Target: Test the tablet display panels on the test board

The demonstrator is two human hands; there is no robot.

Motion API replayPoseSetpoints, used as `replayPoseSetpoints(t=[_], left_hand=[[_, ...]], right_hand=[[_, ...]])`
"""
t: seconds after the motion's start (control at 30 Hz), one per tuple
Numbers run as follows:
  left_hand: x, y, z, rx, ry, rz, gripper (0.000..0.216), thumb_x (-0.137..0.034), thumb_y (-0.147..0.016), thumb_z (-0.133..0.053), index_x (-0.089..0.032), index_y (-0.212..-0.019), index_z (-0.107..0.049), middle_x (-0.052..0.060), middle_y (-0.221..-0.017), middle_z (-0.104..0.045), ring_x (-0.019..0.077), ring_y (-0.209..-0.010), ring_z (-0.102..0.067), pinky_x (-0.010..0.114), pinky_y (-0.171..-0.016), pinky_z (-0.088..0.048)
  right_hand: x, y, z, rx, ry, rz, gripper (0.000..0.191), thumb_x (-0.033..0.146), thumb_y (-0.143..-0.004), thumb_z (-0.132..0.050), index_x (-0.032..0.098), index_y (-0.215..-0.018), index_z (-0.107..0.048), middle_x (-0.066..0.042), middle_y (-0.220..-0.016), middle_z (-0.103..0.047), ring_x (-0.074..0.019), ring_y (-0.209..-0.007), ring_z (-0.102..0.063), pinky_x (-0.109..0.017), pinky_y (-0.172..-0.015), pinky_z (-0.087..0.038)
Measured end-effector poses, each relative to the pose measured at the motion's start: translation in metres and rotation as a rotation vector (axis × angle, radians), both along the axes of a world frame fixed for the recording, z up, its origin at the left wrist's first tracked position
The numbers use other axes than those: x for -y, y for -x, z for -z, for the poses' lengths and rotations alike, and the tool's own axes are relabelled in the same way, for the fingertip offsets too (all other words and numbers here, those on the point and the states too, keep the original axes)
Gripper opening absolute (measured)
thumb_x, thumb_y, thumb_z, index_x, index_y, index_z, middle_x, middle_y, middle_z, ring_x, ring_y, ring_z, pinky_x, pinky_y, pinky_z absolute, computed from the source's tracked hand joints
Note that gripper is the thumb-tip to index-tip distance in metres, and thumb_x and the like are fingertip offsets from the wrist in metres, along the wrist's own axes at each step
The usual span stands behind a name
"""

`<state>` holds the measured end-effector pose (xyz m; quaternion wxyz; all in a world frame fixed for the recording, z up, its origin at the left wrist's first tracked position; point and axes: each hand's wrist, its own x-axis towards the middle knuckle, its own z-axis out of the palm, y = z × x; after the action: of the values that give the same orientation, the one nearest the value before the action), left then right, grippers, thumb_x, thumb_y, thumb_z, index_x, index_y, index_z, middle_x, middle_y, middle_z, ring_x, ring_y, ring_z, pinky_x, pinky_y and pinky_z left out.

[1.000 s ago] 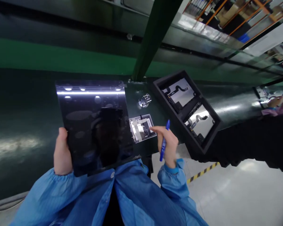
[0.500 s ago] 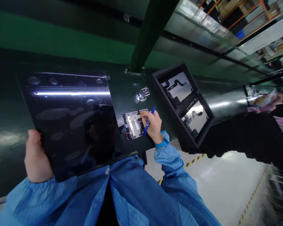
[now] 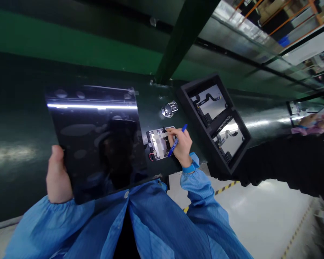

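Left hand pinched the lower-left edge of a glossy black panel, thumb on its face, panel held tilted over the counter. To its right, a circuit board lay flat, long axis roughly crosswise, a red-black wire at its near-left corner. Right hand pinched a blue marker, fingertips on the board. Chrome fitting just beyond. Further right: black foam tray, two flex-cable sheets.

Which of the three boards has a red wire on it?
The board under the right hand; the two in the black tray show only dark ribbon cables.
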<state>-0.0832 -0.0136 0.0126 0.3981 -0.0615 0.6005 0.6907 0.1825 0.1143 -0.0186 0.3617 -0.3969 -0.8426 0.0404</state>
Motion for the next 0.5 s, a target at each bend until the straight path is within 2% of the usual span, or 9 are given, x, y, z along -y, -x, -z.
replayPoseSetpoints(t=[0.1, 0.17, 0.23, 0.3, 0.37, 0.5], left_hand=[[0.000, -0.002, 0.000, 0.133, -0.112, 0.044, 0.045, -0.048, -0.085, -0.072, -0.014, -0.115, -0.071, 0.004, -0.111, -0.077, 0.0244, -0.136, -0.053, 0.034, -0.114, -0.045], [0.001, -0.002, 0.000, 0.185, -0.147, 0.044, 0.049, -0.049, -0.084, -0.073, -0.014, -0.118, -0.071, 0.006, -0.111, -0.077, 0.0277, -0.128, -0.060, 0.038, -0.110, -0.050], [0.002, -0.002, 0.000, 0.197, -0.149, 0.050, 0.047, -0.048, -0.086, -0.071, -0.015, -0.120, -0.070, 0.005, -0.113, -0.077, 0.0286, -0.122, -0.064, 0.039, -0.106, -0.054], [0.003, -0.001, 0.001, 0.228, -0.163, 0.112, 0.047, -0.049, -0.088, -0.068, -0.017, -0.123, -0.070, 0.005, -0.118, -0.075, 0.0289, -0.120, -0.066, 0.040, -0.103, -0.056], [0.004, 0.001, 0.003, 0.247, -0.195, 0.142, 0.049, -0.050, -0.087, -0.070, -0.017, -0.123, -0.070, 0.005, -0.118, -0.075, 0.0291, -0.117, -0.067, 0.042, -0.102, -0.057], [0.005, 0.001, 0.003, 0.275, -0.255, 0.105, 0.048, -0.047, -0.085, -0.074, -0.015, -0.121, -0.070, 0.006, -0.112, -0.077, 0.0307, -0.116, -0.067, 0.044, -0.104, -0.056]], right_hand=[[0.021, 0.021, -0.020, -0.212, -0.011, -0.007, 0.016, 0.009, -0.089, -0.062, 0.024, -0.096, -0.059, -0.003, -0.098, -0.078, -0.0189, -0.089, -0.069, -0.036, -0.082, -0.057], [0.039, 0.037, -0.033, -0.253, 0.073, -0.127, 0.021, 0.011, -0.088, -0.062, 0.025, -0.103, -0.059, -0.005, -0.107, -0.078, -0.0205, -0.101, -0.070, -0.039, -0.087, -0.058], [0.052, 0.050, -0.042, -0.157, 0.165, -0.296, 0.023, 0.015, -0.090, -0.062, 0.026, -0.110, -0.058, -0.004, -0.116, -0.076, -0.0214, -0.116, -0.066, -0.043, -0.095, -0.056], [0.060, 0.058, -0.045, -0.021, 0.193, -0.411, 0.022, 0.022, -0.093, -0.060, 0.027, -0.115, -0.058, -0.002, -0.121, -0.075, -0.0215, -0.125, -0.062, -0.047, -0.106, -0.051], [0.061, 0.060, -0.043, 0.024, 0.152, -0.415, 0.020, 0.025, -0.094, -0.060, 0.028, -0.114, -0.059, 0.000, -0.119, -0.076, -0.0214, -0.123, -0.063, -0.049, -0.111, -0.045], [0.061, 0.064, -0.040, -0.034, 0.042, -0.296, 0.015, 0.020, -0.092, -0.061, 0.027, -0.105, -0.061, 0.001, -0.107, -0.079, -0.0203, -0.108, -0.069, -0.045, -0.109, -0.045]])
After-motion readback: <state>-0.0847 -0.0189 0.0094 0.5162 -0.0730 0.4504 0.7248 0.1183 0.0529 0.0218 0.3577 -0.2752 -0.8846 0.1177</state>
